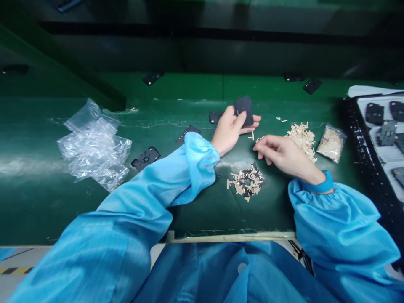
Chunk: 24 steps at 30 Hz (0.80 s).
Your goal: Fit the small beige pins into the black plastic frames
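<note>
Up on the green bench (41,202), the left hand (227,131) is gripping a black plate (244,111), which is standing up on its edge, with the fingers closed around it. The right hand (284,154) is hanging near the small heap (246,182) of tan strips and black bits. Its fingers are loosely curled, and they may be empty, but it is hard to tell from here. Loose bits are lying in the heap, and more are lying in a bigger pile (302,141) to its right. Farther right, a black tray (360,168) is holding more black plates. Left of the heap, a blue sleeve (198,160) is lying on the bench, and a crumpled plastic bag (94,145) is lying farther out.
</note>
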### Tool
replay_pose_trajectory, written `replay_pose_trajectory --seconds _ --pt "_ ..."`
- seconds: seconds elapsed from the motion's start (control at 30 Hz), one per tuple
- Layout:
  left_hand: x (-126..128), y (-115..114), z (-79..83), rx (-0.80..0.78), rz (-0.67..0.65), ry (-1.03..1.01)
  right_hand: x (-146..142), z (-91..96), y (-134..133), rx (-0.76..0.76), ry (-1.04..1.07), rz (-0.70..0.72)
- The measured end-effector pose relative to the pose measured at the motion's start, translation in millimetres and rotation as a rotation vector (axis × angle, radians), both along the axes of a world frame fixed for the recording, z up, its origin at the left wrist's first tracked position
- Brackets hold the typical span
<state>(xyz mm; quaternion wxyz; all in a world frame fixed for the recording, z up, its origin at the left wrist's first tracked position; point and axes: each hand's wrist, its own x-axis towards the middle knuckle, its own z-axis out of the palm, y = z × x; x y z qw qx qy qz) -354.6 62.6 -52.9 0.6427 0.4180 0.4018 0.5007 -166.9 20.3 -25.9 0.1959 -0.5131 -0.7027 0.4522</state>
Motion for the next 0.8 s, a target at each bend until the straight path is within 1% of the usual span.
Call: replay_pose_trajectory --seconds 0.07,0.13,0.2,0.27,0.37,0.47,0.57,0.67,0.73,0.8 --pt "-15 -19 -0.4 -0.026 -0.015 0.034 4 0.9 0 -0.048 -0.03 0.168" --pt "-32 -38 -1.1 -0.043 -0.034 0.069 7 1.4 -1 -0.022 -0.044 0.288" --pt "-44 -52 -1.4 -0.035 -0.03 0.095 8 2.2 -3 0.02 -0.061 0.365" --pt "-49 -59 -1.5 -0.012 -0.031 0.122 7 3.0 -6 0.069 -0.094 0.399" --pt "-48 -58 -1.3 0.028 -0.054 0.158 4 3.8 -9 0.108 -0.146 0.402" --pt "-46 -57 -1.1 0.06 -0.09 0.173 5 5.5 -6 0.073 -0.151 0.4" --pt "-47 -59 -1.7 0.073 -0.163 0.208 6 9.2 -3 -0.05 -0.067 0.349" --pt "-49 -62 -1.3 0.103 -0.22 0.29 4 11.1 -4 -0.236 0.092 0.229" --pt "-49 -63 0.5 0.147 -0.232 0.375 -1 9.5 -6 -0.319 0.181 0.158" --pt "-49 -64 3.4 0.205 -0.22 0.494 -8 6.2 -8 -0.358 0.249 0.109"
